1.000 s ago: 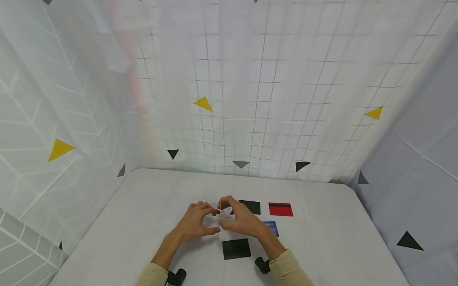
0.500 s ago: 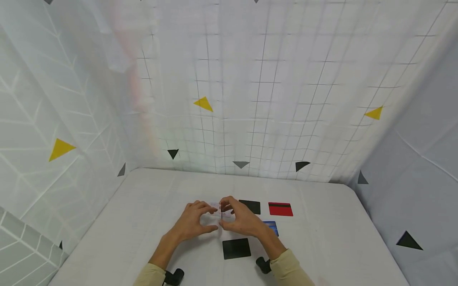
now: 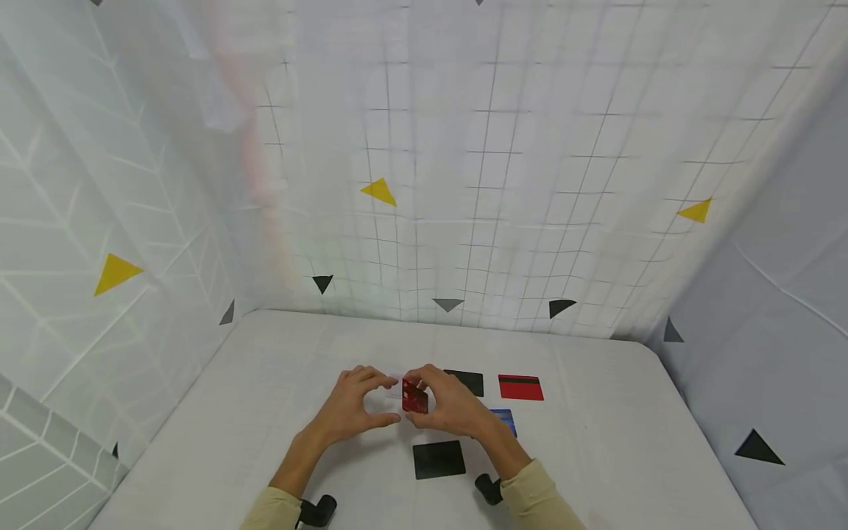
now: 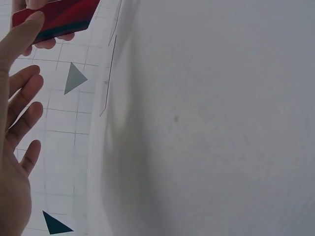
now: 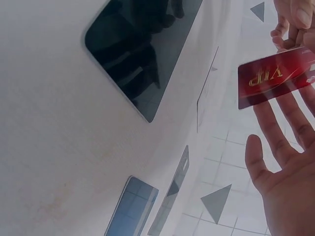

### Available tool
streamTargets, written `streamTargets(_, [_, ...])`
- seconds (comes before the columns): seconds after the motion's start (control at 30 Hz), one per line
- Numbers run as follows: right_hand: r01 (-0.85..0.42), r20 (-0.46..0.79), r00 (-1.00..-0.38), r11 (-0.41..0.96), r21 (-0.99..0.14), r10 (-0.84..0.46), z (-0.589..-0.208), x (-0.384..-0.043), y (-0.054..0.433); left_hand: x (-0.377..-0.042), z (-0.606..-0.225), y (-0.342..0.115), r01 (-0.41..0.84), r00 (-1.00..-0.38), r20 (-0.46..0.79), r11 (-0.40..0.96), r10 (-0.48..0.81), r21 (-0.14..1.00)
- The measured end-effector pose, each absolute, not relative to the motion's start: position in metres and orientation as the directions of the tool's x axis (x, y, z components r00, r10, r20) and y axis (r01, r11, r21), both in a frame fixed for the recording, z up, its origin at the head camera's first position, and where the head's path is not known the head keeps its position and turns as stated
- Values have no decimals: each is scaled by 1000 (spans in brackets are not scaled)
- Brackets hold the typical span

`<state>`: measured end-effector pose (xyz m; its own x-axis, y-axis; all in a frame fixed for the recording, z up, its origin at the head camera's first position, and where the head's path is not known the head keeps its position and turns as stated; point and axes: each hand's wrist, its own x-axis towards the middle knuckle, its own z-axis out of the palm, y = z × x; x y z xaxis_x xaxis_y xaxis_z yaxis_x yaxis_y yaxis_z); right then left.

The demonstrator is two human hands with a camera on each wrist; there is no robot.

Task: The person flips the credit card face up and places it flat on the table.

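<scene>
Low centre of the head view, the left hand [image 3: 354, 403] arches, thumb [image 4: 20, 39] and fingers [image 4: 30, 88] parted; the right hand [image 3: 450, 403] faces it, pinching.

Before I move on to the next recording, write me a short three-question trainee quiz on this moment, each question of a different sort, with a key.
1. Fill in the blank: in the right wrist view, the raised red card bears the gold letters ____.
2. True or false: the right hand holds that card up off the table.
3. Multiple choice: of the cards lying flat, what colour is the one lowest in the head view? a) blue; b) black; c) red.

Key
1. VIP.
2. True.
3. b: the black card lies lowest.
</scene>
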<state>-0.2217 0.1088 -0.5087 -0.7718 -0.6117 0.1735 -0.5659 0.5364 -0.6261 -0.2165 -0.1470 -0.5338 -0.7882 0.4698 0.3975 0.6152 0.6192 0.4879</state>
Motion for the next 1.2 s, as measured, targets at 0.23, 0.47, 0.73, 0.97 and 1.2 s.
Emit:
streamTargets(0.23, [-593, 148, -785, 659, -463, -602, -508, -221, 106, -215, -532, -146, 618, -786, 405, 620, 468, 484])
streamTargets(0.47, [-620, 157, -776, 694, -366, -611, -507, -219, 104, -214, -533, -143, 619, -785, 394, 618, 478, 485])
streamTargets(0.73, [-632, 159, -771, 710, -311, -616, -507, -218, 104, -214, -535, -140, 618, -786, 395, 628, 476, 474])
streamTargets(0.97, [-639, 170, -767, 709, -300, -619, -509, -216, 104, -211, -535, -139, 611, -791, 393, 640, 470, 465])
streamTargets(1.2, [-652, 194, -757, 699, -295, -624, -513, -214, 106, -208, -534, -139, 600, -799, 385, 661, 462, 452])
